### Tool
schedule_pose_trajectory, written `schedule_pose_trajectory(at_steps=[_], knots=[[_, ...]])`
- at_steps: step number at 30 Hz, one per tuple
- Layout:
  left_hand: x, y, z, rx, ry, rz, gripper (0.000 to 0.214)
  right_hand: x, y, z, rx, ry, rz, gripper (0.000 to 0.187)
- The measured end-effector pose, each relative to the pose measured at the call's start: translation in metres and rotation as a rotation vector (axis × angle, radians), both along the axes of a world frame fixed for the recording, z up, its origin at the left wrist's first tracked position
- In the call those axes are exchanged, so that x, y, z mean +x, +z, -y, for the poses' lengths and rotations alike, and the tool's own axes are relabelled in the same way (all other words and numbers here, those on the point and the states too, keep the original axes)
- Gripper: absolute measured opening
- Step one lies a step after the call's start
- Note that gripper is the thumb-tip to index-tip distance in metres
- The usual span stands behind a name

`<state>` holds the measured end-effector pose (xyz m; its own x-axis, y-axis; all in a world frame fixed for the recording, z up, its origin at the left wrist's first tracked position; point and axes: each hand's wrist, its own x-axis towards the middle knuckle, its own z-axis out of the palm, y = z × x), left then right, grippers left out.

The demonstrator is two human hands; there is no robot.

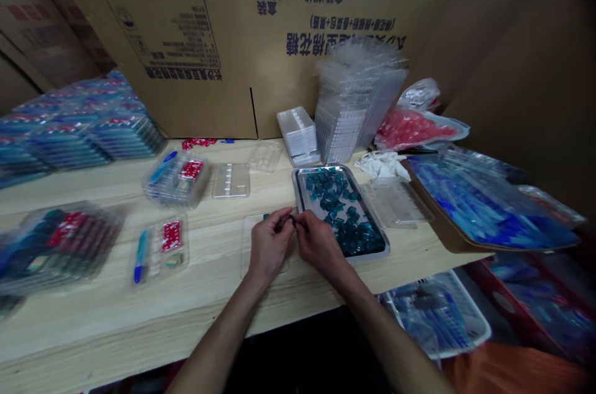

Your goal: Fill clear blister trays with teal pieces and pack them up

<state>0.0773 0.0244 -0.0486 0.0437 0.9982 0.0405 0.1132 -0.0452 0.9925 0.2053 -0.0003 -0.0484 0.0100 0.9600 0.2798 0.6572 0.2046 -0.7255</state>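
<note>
My left hand (271, 240) and my right hand (319, 244) meet at the fingertips, both closed in a pinch. Between them is a small dark piece (292, 219), mostly hidden by the fingers. Beneath my left hand lies a clear plastic blister tray (246, 251), partly covered; a bit of teal shows at its upper edge. Just beyond my right hand stands a metal tray (379, 234) with many small teal square pieces (333, 195) scattered in it.
Filled blister packs (174, 245) lie at left, with stacks (60, 245) beside them. Nested clear trays (342, 115) stand against a large cardboard box (209, 96). At right are a bag of red pieces (414, 127), a carton of blue items (484, 208) and a low white basket (482, 322).
</note>
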Motion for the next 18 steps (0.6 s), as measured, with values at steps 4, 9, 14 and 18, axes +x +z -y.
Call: schedule_pose_trajectory(at_steps=[4, 9, 14, 18], knots=[[-0.006, 0.001, 0.004, 0.02, -0.023, -0.113, 0.03, -0.004, 0.0, 0.002, -0.041, 0.015, 0.065, 0.01], [-0.008, 0.002, 0.01, 0.009, -0.076, -0.102, 0.034, -0.007, 0.002, 0.002, -0.098, -0.026, 0.165, 0.01], [-0.01, -0.005, 0.014, -0.037, -0.051, -0.092, 0.031, -0.01, 0.003, 0.006, -0.139, -0.035, 0.197, 0.01], [-0.015, -0.006, 0.018, -0.099, -0.038, -0.06, 0.032, -0.012, -0.001, 0.006, -0.194, -0.052, 0.156, 0.009]])
